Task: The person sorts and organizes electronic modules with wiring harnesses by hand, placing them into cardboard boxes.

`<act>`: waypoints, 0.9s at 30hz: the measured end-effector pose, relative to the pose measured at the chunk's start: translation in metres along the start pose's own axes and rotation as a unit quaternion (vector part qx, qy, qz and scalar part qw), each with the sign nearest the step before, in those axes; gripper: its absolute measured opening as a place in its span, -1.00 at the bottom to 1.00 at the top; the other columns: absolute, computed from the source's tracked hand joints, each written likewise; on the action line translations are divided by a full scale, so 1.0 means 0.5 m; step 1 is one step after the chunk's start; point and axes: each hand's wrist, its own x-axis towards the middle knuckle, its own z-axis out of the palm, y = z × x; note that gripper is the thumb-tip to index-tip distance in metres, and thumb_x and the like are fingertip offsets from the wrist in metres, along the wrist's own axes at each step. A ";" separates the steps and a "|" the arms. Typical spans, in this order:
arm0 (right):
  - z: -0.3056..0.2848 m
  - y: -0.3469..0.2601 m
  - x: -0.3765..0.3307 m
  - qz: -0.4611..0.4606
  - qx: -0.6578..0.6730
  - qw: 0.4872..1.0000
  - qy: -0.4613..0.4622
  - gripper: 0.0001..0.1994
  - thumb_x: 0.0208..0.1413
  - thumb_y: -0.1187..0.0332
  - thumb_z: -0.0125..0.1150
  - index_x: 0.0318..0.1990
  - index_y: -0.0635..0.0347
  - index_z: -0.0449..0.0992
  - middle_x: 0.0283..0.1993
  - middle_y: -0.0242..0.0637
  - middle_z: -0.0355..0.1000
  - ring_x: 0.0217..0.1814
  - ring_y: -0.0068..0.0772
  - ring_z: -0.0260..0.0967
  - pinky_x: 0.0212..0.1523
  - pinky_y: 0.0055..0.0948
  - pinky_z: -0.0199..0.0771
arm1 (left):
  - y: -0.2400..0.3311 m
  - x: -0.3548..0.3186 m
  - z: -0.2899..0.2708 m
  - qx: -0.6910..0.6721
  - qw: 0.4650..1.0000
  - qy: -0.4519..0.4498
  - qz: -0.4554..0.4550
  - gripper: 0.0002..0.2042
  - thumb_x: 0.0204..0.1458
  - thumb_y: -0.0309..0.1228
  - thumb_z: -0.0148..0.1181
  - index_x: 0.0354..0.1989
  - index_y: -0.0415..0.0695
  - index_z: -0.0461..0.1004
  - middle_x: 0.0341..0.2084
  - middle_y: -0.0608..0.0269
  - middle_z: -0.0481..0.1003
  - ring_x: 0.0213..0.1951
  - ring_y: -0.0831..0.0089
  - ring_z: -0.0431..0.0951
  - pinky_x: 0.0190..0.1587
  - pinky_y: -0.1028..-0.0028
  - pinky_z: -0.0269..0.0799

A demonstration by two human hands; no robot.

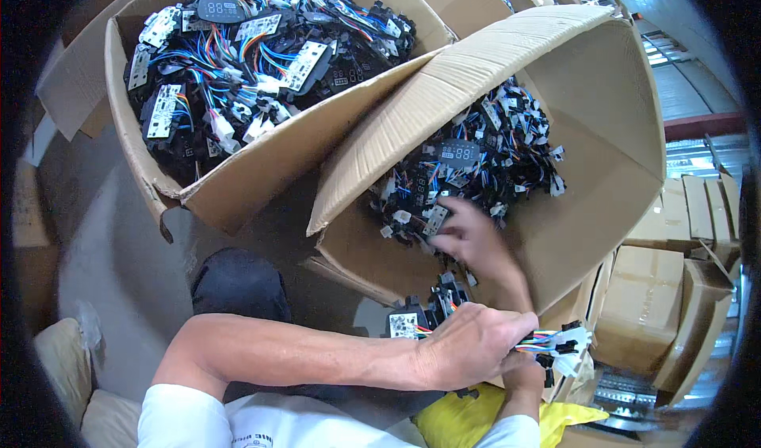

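My left hand (476, 343) is closed around a bundle of wired display modules. Their black housings and a white circuit board (403, 326) stick out on one side, and white connectors (567, 346) on coloured wires on the other. My right hand (474, 238), slightly blurred, reaches past it into the tilted cardboard box (587, 131). Thumb and fingers there are on either side of a small circuit board (434, 220) at the edge of the heap. That heap of wired modules (507, 143) includes a black display panel (459, 153) lying face up.
Another open cardboard box (261, 158), at the upper left, is full of similar display modules (238, 67) with tangled wires. Closed cartons (642, 297) are stacked at the right. A yellow bag (460, 420) lies below my arms, and a pale sack (62, 365) at the lower left.
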 end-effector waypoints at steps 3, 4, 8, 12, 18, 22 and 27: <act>0.166 -0.018 0.090 -0.102 -0.027 0.991 0.087 -0.48 -0.01 0.43 0.48 0.16 0.30 0.51 0.32 0.05 0.38 0.21 -0.10 0.49 0.12 -0.28 0.51 | -0.005 -0.008 0.009 -0.011 0.999 -0.032 0.005 -0.75 -0.07 -0.51 0.33 -0.33 -0.23 0.32 -0.50 -0.08 0.50 -0.34 -0.17 0.58 -0.34 -0.01 0.44; 0.192 0.010 0.094 -0.100 -0.031 0.991 0.087 -0.48 -0.01 0.43 0.48 0.16 0.30 0.51 0.32 0.05 0.38 0.21 -0.10 0.49 0.12 -0.28 0.51 | -0.005 -0.007 0.011 -0.013 0.999 -0.038 0.006 -0.75 -0.09 -0.52 0.33 -0.33 -0.24 0.32 -0.50 -0.08 0.50 -0.33 -0.18 0.57 -0.33 -0.01 0.44; 0.185 0.022 0.098 -0.014 0.149 0.982 0.115 -0.84 0.22 0.38 0.34 -0.11 0.24 0.64 -0.15 -0.14 0.62 -0.13 -0.31 0.53 -0.05 -0.33 0.55 | -0.020 -0.016 0.025 -0.014 0.999 0.008 0.040 -0.77 -0.10 -0.53 0.34 -0.30 -0.20 0.41 -0.50 0.00 0.50 -0.41 -0.10 0.57 -0.42 0.06 0.43; -0.081 -0.036 0.043 0.054 0.289 0.880 0.374 -0.76 0.41 0.26 0.16 -0.15 0.21 0.66 -0.17 -0.34 0.61 -0.24 -0.60 0.44 -0.22 -0.50 0.39 | -0.020 -0.007 0.010 -0.014 0.999 0.008 0.051 -0.77 -0.13 -0.55 0.32 -0.30 -0.21 0.40 -0.46 0.02 0.47 -0.41 -0.07 0.57 -0.42 0.09 0.45; -0.183 -0.078 -0.044 -0.027 0.289 0.850 0.440 -0.90 0.33 0.42 0.26 -0.17 0.26 0.62 -0.23 -0.41 0.55 -0.19 -0.63 0.41 -0.14 -0.54 0.38 | -0.029 0.002 0.017 -0.029 0.999 -0.002 0.025 -0.79 -0.06 -0.56 0.29 -0.26 -0.21 0.42 -0.40 0.00 0.50 -0.34 -0.07 0.58 -0.36 0.07 0.48; -0.177 -0.091 -0.099 0.072 0.147 0.891 0.423 -0.95 0.23 0.49 0.34 -0.20 0.25 0.61 -0.29 -0.41 0.55 -0.32 -0.65 0.45 -0.30 -0.57 0.46 | -0.036 0.007 0.005 -0.032 0.998 0.033 0.041 -0.75 -0.11 -0.65 0.26 -0.22 -0.23 0.44 -0.24 0.01 0.48 -0.23 -0.04 0.59 -0.27 0.13 0.51; -0.160 -0.102 -0.227 0.142 0.200 0.920 0.307 -0.84 0.08 0.61 0.36 -0.17 0.32 0.59 -0.27 -0.38 0.57 -0.27 -0.54 0.53 -0.22 -0.50 0.57 | -0.048 0.040 -0.003 -0.086 0.986 0.137 0.040 -0.61 -0.13 -0.70 0.39 -0.06 -0.32 0.52 0.06 -0.14 0.50 0.12 0.03 0.57 0.13 0.27 0.51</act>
